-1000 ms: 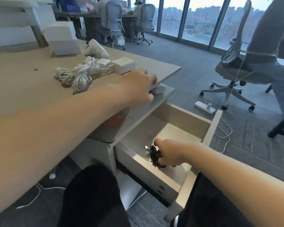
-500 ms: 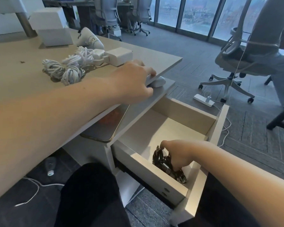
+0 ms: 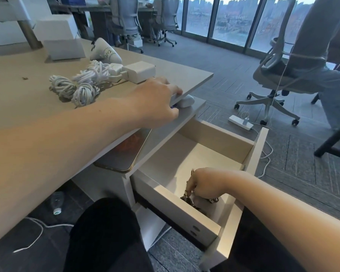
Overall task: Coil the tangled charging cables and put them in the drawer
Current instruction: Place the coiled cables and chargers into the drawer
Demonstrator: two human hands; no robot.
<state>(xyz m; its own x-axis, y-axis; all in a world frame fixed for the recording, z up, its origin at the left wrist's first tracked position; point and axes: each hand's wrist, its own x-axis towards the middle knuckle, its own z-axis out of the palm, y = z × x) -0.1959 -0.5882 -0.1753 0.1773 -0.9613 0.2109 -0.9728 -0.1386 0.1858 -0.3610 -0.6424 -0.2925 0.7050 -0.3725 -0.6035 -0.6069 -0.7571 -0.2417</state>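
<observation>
The drawer (image 3: 255, 152) under the desk stands pulled out. My right hand (image 3: 206, 184) reaches down into its near corner, fingers closed on a coiled dark cable (image 3: 187, 200) that rests low against the front wall, partly hidden by it. On the desk top lie several coiled white cables (image 3: 81, 85) joined to a white charger block (image 3: 138, 72). My left hand (image 3: 155, 101) rests on the desk's right edge with fingers curled over it, holding no cable.
A phone (image 3: 124, 154) and a white mouse-like object (image 3: 185, 101) lie on the shelf below the desk top. White boxes (image 3: 61, 40) stand at the back of the desk. An office chair (image 3: 279, 75) and a power strip (image 3: 240, 122) are on the floor to the right.
My right hand has lowered the dark coiled cable from above the drawer's front edge down into the drawer's near corner. My left hand has stayed on the desk edge.
</observation>
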